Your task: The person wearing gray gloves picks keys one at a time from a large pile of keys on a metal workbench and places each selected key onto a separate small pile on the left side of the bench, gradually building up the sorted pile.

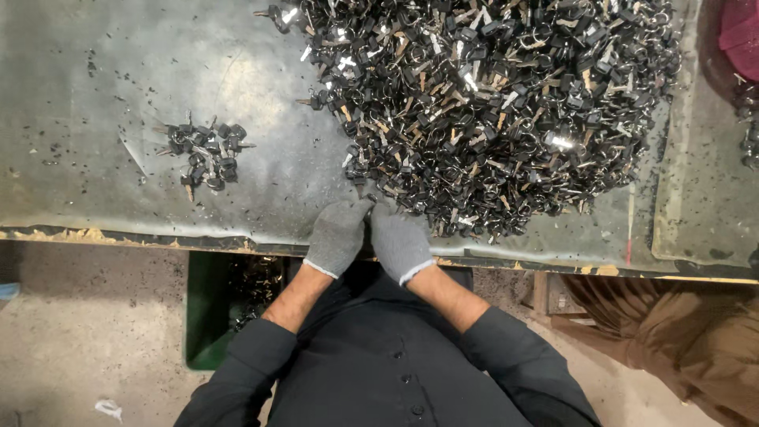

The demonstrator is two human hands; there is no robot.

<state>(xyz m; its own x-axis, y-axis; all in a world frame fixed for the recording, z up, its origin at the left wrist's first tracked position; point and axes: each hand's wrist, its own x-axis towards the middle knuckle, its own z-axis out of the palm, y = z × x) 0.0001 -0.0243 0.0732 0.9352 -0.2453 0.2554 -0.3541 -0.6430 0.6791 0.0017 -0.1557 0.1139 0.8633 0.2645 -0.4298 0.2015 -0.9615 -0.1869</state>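
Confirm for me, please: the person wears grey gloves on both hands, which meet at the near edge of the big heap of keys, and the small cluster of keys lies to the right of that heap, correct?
Not quite. The head view shows the small cluster of keys to the left of the big heap of keys, not the right. The rest holds: the grey-gloved left hand and right hand meet at the heap's near edge.

Both gloved hands, left hand [337,236] and right hand [400,243], meet (fingertips touching) at the key pile [490,103] on the desk [118,87].
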